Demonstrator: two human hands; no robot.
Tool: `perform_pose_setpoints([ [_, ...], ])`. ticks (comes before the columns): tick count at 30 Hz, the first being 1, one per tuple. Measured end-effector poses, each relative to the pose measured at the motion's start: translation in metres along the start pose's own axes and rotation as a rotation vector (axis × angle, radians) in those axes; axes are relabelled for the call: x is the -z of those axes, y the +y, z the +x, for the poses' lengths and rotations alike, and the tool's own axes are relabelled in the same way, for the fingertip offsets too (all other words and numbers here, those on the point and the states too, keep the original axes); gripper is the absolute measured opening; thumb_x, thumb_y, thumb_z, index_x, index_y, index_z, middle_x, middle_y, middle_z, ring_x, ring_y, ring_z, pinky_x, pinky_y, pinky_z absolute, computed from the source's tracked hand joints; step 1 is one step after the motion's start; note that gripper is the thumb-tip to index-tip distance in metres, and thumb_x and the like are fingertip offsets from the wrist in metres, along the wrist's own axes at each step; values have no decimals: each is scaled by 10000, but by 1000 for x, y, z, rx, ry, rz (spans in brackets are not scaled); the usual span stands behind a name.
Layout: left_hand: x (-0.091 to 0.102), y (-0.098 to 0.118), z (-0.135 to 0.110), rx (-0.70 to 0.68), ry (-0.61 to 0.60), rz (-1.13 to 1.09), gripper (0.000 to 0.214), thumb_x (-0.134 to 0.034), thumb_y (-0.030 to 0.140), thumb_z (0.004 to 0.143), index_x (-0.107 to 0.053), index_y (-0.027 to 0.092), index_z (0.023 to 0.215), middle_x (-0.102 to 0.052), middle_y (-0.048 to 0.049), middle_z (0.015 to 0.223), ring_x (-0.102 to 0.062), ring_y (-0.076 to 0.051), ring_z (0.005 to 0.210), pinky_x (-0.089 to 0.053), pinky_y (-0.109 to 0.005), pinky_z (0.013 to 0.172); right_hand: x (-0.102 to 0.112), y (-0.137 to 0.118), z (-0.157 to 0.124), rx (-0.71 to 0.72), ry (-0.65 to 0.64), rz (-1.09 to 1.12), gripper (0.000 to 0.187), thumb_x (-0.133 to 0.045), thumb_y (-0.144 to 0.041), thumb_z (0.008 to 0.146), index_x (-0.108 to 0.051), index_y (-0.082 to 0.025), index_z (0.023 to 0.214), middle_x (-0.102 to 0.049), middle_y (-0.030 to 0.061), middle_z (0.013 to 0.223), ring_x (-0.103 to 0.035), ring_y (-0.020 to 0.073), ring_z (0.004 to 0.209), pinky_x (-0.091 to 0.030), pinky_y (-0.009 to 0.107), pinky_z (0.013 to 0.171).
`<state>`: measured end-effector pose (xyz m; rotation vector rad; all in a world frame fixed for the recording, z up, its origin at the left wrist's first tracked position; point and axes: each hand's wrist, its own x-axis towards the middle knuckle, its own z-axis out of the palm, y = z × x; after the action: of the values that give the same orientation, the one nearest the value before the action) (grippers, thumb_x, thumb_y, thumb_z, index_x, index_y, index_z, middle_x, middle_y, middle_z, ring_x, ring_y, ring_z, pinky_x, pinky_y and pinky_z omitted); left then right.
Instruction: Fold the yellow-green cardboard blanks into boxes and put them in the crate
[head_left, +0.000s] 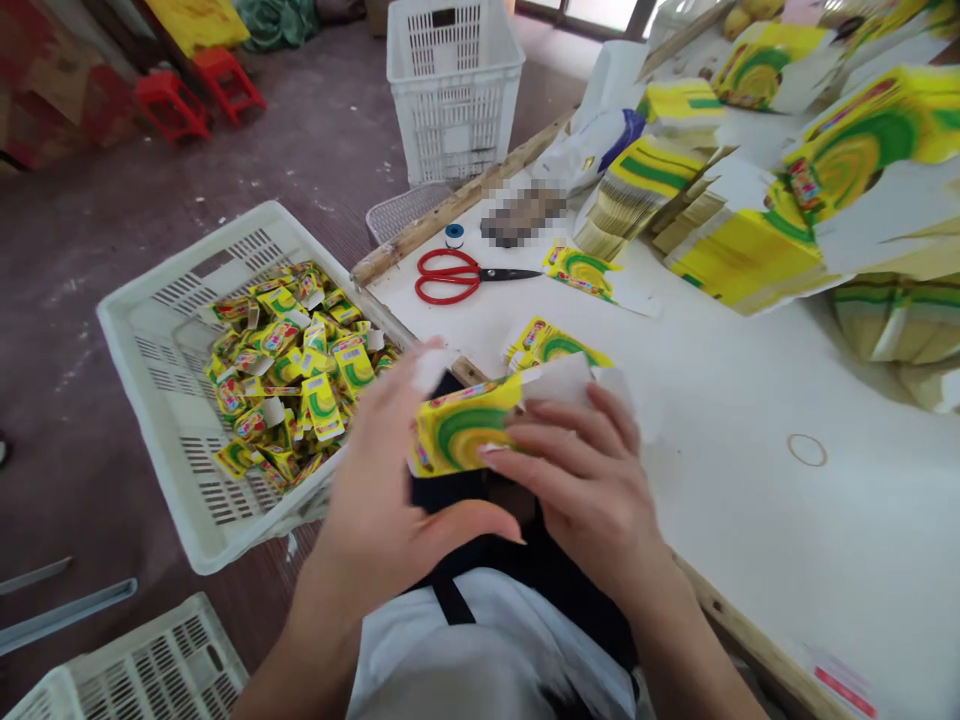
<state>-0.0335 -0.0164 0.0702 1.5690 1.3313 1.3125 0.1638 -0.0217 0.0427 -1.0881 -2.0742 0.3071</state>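
Observation:
A small yellow-and-green printed carton (469,432) is held over my lap, its white flaps standing out at the right end. The fingers of my right hand (592,490) are closed around that flap end. My left hand (382,500) is at the carton's other end, thumb spread away from the fingers and somewhat blurred; whether its palm touches the carton I cannot tell. White wrapping shows on a left fingertip. Just beyond, another carton (551,343) lies on the white table (735,520), with a flat carton (581,272) farther back.
Left of the table stands a white crate (150,400) full of small cartons (289,345). Red-handled scissors (450,277) and a blue-and-white tape roll (454,236) lie near the wooden edge. Stacks of flat cartons (637,190) and a rubber band (807,450) are rightward. Another crate (457,110) stands behind.

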Motion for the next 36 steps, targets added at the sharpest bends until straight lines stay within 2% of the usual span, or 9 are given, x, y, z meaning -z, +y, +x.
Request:
perform_pose_setpoints([
  [3,-12,-13,-1,29,-344,291,597,-800,258,709,-566,212,1256,-659,-95,1201,-624,-293,1134,-502,-469,994,-10,-3,-6,-22,38,7,436,-574,-130,910,-626,-430,1222,-694,-44,1245,-533,238,1292,-161,526,1225],
  [7,-27,-33,-9,-4,-416,472,574,-747,285,754,-484,195,1256,-654,-92,1104,-650,-280,1026,-539,-424,891,-21,-4,-14,-391,283,209,730,-607,-284,903,-244,-342,1534,-266,68,1624,-190,334,1508,-219,621,1186],
  [12,-33,-37,-22,-57,-355,378,707,-717,254,755,-323,241,1342,-604,-96,1212,-658,-266,1040,-539,-383,865,-31,-1,-11,-743,203,891,720,-457,-518,961,-101,-294,1545,-448,162,1521,-462,301,1384,-482,550,1036],
  [16,-36,-38,-24,-156,-298,333,725,-691,221,761,-263,249,1346,-564,-94,1197,-648,-236,997,-536,-355,830,-34,-5,-8,-760,227,981,799,-508,-648,889,-193,-307,1539,-478,143,1505,-480,301,1370,-502,520,1027],
  [22,-39,-39,-21,-235,-398,304,606,-616,111,690,-343,260,1211,-547,-47,1062,-617,-228,958,-520,-350,793,-40,-3,-16,-839,-67,1134,691,-585,-638,853,-472,-287,1438,-662,96,1314,-584,291,1264,-488,487,1053],
  [26,-34,-36,-15,-134,-465,274,584,-628,134,673,-388,260,1190,-552,-39,1061,-617,-215,914,-504,-327,748,-36,-2,-20,-636,-95,924,646,-491,-605,923,-424,-281,1477,-577,95,1427,-466,274,1381,-361,491,1160],
  [29,-35,-35,-13,-88,-501,232,435,-619,165,700,-473,251,1102,-556,-27,1010,-612,-194,861,-494,-300,709,-32,-5,-19,-506,-140,701,650,-534,-391,953,-289,-285,1545,-410,69,1564,-337,246,1464,-267,479,1210],
  [31,-39,-37,-15,-46,-506,241,389,-622,172,711,-483,250,1066,-560,-23,1005,-616,-193,863,-502,-305,719,-32,-6,-17,-480,-148,631,629,-490,-255,961,-274,-289,1551,-405,57,1567,-362,228,1452,-294,471,1201],
  [36,-46,-49,-24,-16,-311,323,780,-692,181,691,-262,228,1340,-519,-121,1242,-599,-269,1081,-514,-430,880,-38,2,-15,-486,-18,568,495,-494,-164,936,-536,-309,1408,-569,36,1441,-519,239,1345,-410,459,1140],
])
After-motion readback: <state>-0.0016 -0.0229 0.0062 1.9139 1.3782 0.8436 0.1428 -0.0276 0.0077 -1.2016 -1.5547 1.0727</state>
